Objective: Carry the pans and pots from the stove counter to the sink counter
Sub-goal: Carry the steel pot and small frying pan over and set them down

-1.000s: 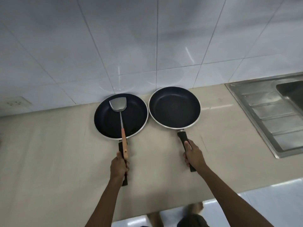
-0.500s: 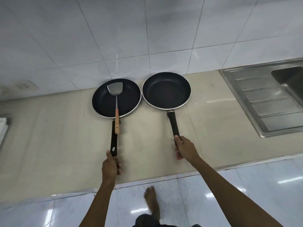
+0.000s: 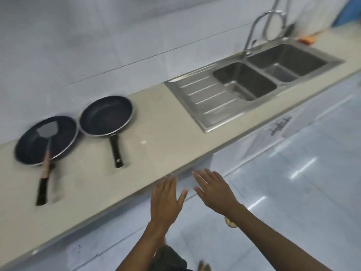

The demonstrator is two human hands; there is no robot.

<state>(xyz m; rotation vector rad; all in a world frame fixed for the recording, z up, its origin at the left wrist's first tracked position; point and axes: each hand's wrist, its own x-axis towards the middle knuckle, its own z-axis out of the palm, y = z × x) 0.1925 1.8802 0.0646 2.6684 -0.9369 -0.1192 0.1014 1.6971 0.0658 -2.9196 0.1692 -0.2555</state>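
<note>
Two bare hands hover flat and empty at the front edge of a kitchen counter, palms down. The left hand (image 3: 166,200) has its fingers extended and held loosely together, the thumb angled out to the right; the right hand (image 3: 214,189) is likewise open, fingers straight and slightly fanned. Neither touches anything, and their fingertips reach only to the lip of the beige, smooth, stone-like counter (image 3: 162,137).

Both pans lie on that counter well apart from the fingers, off to the left and farther back. The nearer-left pan (image 3: 58,135) is round and shallow, dark non-stick inside with a pale metal rim, its black handle pointing toward the counter's front edge. Resting in it is a spatula (image 3: 47,132) with a flat grey metal blade, thin shaft and light wooden grip lying over the pan's handle; this area is motion-blurred. Just beside it to the right, rims close or touching, sits the second pan (image 3: 106,115), same dark coating and bright rim, with a straight black handle.

Farther right, a brushed stainless-steel sink (image 3: 205,98) is set into the counter, with a ribbed drainboard and two rectangular basins. A curved chrome faucet (image 3: 259,20) rises behind it against the glossy white tiled wall (image 3: 97,36).
</note>
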